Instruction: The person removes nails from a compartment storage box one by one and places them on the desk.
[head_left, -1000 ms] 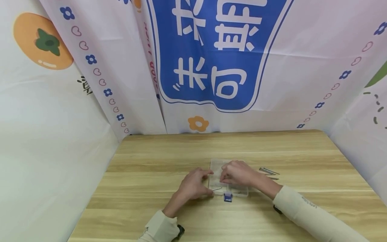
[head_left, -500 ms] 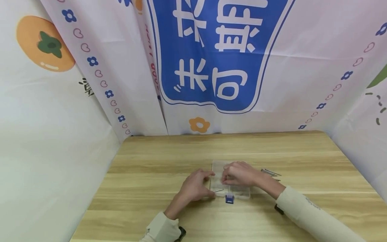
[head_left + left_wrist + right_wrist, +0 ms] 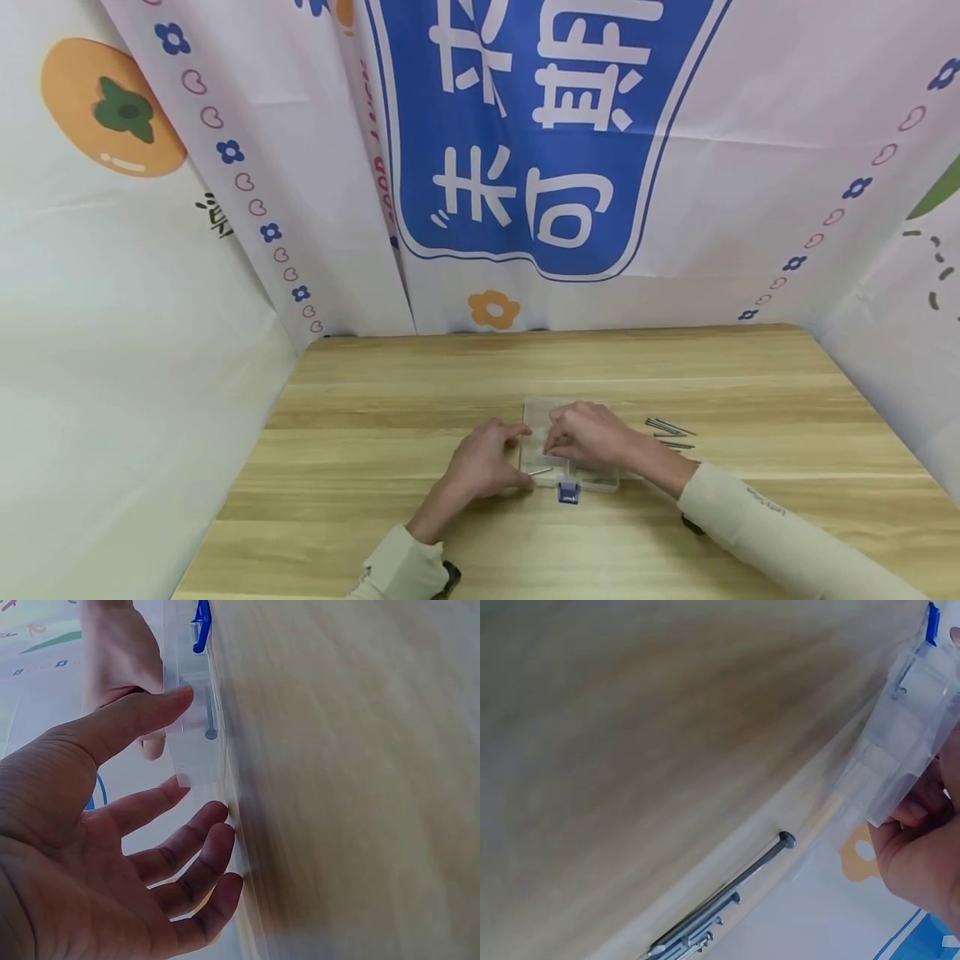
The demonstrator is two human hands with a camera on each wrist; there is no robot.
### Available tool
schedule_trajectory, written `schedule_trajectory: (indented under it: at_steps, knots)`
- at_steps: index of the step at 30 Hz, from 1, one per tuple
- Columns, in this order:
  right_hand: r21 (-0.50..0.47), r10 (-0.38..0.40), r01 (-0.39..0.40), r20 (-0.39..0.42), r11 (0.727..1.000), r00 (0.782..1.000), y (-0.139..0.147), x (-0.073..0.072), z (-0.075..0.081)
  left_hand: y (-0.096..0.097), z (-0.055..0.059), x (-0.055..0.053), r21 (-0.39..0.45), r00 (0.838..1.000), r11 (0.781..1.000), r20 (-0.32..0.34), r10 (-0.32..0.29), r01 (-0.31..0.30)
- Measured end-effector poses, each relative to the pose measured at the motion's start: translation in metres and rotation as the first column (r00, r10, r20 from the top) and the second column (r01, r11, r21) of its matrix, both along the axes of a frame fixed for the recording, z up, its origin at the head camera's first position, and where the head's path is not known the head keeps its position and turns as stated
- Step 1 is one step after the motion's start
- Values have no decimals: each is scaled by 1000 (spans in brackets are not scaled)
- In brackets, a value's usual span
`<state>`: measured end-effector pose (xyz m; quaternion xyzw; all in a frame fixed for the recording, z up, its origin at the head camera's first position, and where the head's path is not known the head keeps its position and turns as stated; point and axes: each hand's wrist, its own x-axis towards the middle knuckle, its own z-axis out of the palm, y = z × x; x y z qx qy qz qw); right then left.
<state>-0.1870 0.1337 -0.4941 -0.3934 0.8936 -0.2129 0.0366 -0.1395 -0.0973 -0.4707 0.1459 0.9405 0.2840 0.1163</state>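
A clear plastic compartment box (image 3: pixel 534 414) with a blue latch (image 3: pixel 568 492) at its front lies on the table. My left hand (image 3: pixel 487 458) holds its left end between thumb and index finger, while the other fingers curve loosely beside it in the left wrist view. A nail (image 3: pixel 211 716) lies in the front left compartment, close to that thumb. My right hand (image 3: pixel 588 433) reaches into the box from the right, fingers bunched and pointing down. Its fingertips are over the middle compartments; I cannot tell whether they pinch anything.
Several loose nails (image 3: pixel 727 900) lie on the wooden table (image 3: pixel 390 383) to the right of the box, near the right forearm. A printed white cloth (image 3: pixel 712 208) hangs behind the table and along its sides.
The right hand has shifted very slightly left within the box, and more of the nails shows beside its forearm than half a second ago. The left hand keeps its hold.
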Motion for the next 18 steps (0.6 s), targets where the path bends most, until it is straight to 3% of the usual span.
schedule_trajectory:
  at_steps: [10, 18]
  knots:
    - [52, 83, -82, -17, 995, 996, 3, -2, 1, 0, -4, 0, 5, 1000, 1000, 2, -2, 2]
    - [-35, 42, -39, 72, 999, 997, 8, -4, 10, 0, -2, 0, -1, 1000, 1000, -26, -13, 13]
